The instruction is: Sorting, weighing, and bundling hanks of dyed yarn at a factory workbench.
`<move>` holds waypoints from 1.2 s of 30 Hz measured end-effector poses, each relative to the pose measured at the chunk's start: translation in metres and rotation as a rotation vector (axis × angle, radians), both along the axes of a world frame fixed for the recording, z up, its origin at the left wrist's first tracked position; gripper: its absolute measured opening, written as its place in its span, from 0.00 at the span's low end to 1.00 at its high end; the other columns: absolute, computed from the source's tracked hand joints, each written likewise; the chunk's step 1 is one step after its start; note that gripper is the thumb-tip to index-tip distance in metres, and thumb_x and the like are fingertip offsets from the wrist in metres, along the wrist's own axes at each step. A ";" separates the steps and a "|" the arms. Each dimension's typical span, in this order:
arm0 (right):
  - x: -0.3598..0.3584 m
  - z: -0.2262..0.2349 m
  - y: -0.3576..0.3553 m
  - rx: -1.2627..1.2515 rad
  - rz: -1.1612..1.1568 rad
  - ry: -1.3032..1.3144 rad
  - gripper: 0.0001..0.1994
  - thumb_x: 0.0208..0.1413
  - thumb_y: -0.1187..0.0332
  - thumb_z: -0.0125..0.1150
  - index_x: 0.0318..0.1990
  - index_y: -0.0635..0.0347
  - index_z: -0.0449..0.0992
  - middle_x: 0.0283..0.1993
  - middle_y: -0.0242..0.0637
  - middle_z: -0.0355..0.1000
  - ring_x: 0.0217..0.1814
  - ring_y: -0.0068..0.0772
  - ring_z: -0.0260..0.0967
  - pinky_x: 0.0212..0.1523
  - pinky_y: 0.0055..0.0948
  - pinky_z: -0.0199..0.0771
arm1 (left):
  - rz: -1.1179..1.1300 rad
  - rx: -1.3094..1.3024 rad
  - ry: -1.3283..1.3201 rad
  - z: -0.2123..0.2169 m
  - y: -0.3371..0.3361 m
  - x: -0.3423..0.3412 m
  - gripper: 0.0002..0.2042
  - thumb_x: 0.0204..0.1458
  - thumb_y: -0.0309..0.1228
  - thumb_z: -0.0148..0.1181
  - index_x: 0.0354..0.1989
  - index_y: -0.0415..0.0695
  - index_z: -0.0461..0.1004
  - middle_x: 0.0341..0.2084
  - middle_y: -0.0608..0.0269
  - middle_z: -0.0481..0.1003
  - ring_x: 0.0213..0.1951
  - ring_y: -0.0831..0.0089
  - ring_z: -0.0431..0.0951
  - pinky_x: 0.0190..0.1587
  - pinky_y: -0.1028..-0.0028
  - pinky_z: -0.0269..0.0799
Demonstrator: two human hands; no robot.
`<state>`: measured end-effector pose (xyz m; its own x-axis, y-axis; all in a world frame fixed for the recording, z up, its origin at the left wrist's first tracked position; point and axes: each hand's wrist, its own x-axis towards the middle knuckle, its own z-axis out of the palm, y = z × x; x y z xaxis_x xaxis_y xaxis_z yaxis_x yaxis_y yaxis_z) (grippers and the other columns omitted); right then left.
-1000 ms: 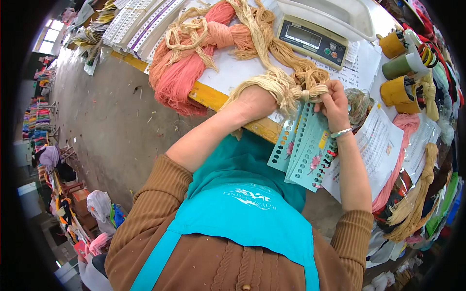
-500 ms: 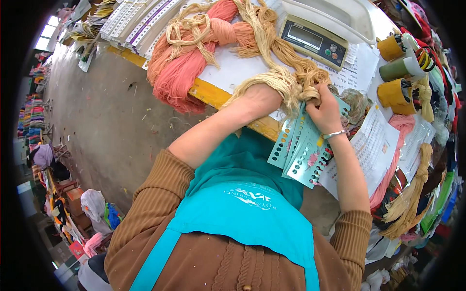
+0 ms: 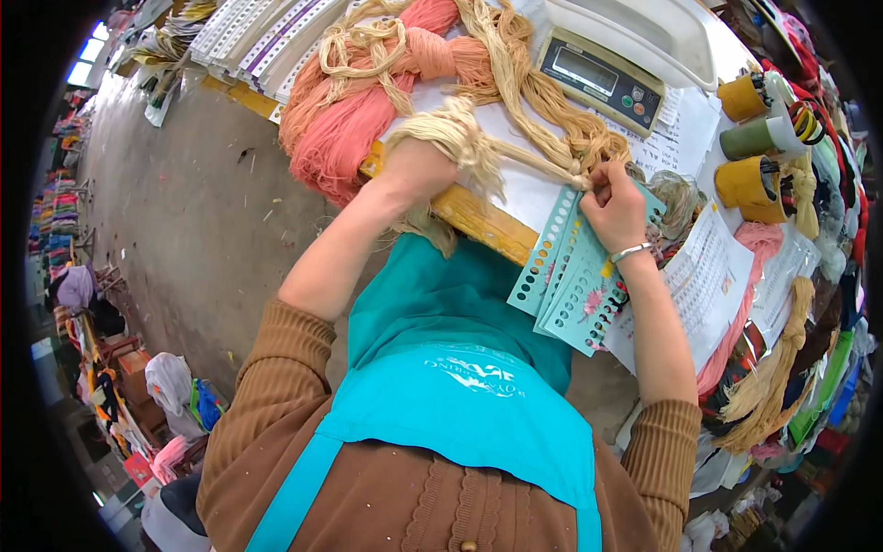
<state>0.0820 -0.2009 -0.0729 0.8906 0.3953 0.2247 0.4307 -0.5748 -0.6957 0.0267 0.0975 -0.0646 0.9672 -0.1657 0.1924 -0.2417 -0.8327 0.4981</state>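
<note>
Cream yarn point(image 3: 452, 133) is bunched around my left hand point(image 3: 414, 173), which is closed on it at the table's front edge; the yarn hides most of the fingers. A taut cream strand runs from that bunch to my right hand point(image 3: 613, 207), whose fingers are pinched on the yarn. A tan skein point(image 3: 552, 101) trails back from the right hand toward the scale. Beneath the right hand lie several teal cards point(image 3: 579, 294) with rows of punched holes, overhanging the edge. Pink and peach skeins point(image 3: 336, 133) are heaped left of the tan yarn.
A digital scale point(image 3: 602, 74) with a white tray point(image 3: 635, 28) stands at the back. Brown and green cups point(image 3: 750, 184) line the right side. White punched cards point(image 3: 262, 46) lie at the back left. Printed sheets point(image 3: 704, 276) and a pink skein point(image 3: 740, 294) lie at right.
My left hand has moved left, away from the right hand, drawing the cream yarn out into a stretched strand. My right hand stays near the same spot.
</note>
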 end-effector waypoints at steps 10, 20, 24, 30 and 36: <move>-0.007 0.015 0.008 -0.124 0.138 -0.157 0.11 0.51 0.71 0.58 0.43 0.52 0.76 0.37 0.36 0.69 0.28 0.33 0.69 0.31 0.29 0.69 | 0.117 -1.011 0.091 0.011 -0.013 -0.023 0.10 0.53 0.20 0.51 0.41 0.36 0.76 0.36 0.61 0.78 0.37 0.72 0.76 0.42 0.72 0.71; -0.006 0.012 0.007 -0.200 0.126 -0.147 0.07 0.51 0.70 0.57 0.39 0.54 0.75 0.37 0.38 0.69 0.33 0.40 0.71 0.34 0.34 0.72 | 0.261 -1.296 0.405 0.019 0.004 -0.024 0.09 0.57 0.27 0.54 0.44 0.40 0.76 0.33 0.65 0.79 0.34 0.80 0.78 0.32 0.80 0.72; -0.012 0.020 0.007 -0.209 0.046 -0.129 0.08 0.48 0.68 0.61 0.38 0.54 0.75 0.37 0.37 0.69 0.33 0.38 0.71 0.34 0.33 0.72 | 0.221 -1.119 0.276 0.060 0.019 0.022 0.06 0.58 0.28 0.55 0.38 0.41 0.77 0.31 0.63 0.79 0.28 0.81 0.77 0.26 0.81 0.69; -0.005 0.010 0.004 -0.210 -0.177 -0.103 0.14 0.46 0.67 0.65 0.41 0.55 0.73 0.39 0.37 0.70 0.36 0.37 0.72 0.37 0.33 0.73 | 0.264 -1.214 0.344 0.059 0.105 0.154 0.13 0.58 0.32 0.52 0.48 0.40 0.74 0.12 0.76 0.65 0.10 0.83 0.54 0.10 0.80 0.45; -0.003 0.004 0.021 -0.131 -0.138 -0.112 0.18 0.44 0.67 0.67 0.44 0.58 0.71 0.40 0.37 0.71 0.39 0.35 0.73 0.39 0.33 0.73 | 0.376 -1.260 0.515 0.101 0.193 0.192 0.08 0.59 0.29 0.48 0.36 0.44 0.76 0.13 0.77 0.61 0.12 0.87 0.52 0.14 0.84 0.44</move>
